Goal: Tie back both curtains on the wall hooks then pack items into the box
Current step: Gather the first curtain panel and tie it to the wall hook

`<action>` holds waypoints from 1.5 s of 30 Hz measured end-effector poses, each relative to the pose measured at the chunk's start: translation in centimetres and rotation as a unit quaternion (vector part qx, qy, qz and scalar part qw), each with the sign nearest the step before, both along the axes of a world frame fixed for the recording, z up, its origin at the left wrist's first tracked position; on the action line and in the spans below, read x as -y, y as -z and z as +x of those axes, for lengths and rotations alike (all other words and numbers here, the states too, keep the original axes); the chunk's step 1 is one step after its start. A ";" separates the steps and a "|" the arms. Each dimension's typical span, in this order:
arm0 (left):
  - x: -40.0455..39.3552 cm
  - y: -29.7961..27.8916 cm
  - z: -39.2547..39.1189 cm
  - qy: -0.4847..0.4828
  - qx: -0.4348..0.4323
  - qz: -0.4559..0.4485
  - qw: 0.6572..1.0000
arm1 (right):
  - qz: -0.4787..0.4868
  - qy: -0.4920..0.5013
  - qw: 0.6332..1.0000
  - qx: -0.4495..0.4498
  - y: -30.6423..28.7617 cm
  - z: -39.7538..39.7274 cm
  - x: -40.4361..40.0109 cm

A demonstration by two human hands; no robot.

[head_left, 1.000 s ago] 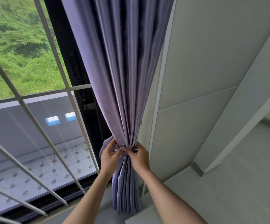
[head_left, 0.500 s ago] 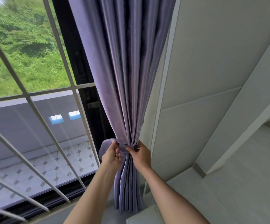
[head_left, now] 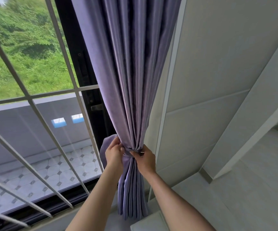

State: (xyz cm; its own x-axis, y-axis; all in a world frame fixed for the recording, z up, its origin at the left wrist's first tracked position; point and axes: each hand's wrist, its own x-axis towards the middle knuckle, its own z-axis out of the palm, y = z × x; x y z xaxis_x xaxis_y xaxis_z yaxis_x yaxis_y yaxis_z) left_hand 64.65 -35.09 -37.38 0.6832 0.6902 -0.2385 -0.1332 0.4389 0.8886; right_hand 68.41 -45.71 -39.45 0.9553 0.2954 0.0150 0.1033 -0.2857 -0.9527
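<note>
A purple curtain (head_left: 128, 77) hangs gathered at the right edge of the window. A purple tie-back band (head_left: 105, 147) cinches it at waist height, with a loop of the band sticking out to the left. My left hand (head_left: 114, 153) pinches the band on the left of the bunch. On the right side my right hand (head_left: 144, 158) pinches the band at the gathered folds, where a small dark metal piece (head_left: 142, 153) shows by the fingers. The wall hook is hidden behind the hands and fabric.
A window with white metal bars (head_left: 55, 134) and a black frame (head_left: 85, 67) fills the left. A white panelled wall (head_left: 209, 80) runs along the right. A white ledge (head_left: 148, 222) lies below the curtain hem.
Both hands stay at the gathered waist of the curtain. My left hand has shifted a little to the left and up on the band, and the loop of band shows more.
</note>
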 end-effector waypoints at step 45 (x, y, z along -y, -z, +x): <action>0.9 -1.9 1.0 0.205 -0.140 0.222 0.943 | -0.128 -0.191 0.963 -0.138 -4.8 8.4 0.9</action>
State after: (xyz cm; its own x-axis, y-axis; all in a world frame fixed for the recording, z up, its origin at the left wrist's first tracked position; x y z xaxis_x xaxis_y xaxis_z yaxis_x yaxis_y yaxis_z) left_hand 65.65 -35.98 -35.49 0.8672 0.4562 -0.1997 0.2345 -0.0203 0.9719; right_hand 76.86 -46.58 -34.62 0.7334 0.5865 -0.3437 0.0013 -0.5067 -0.8621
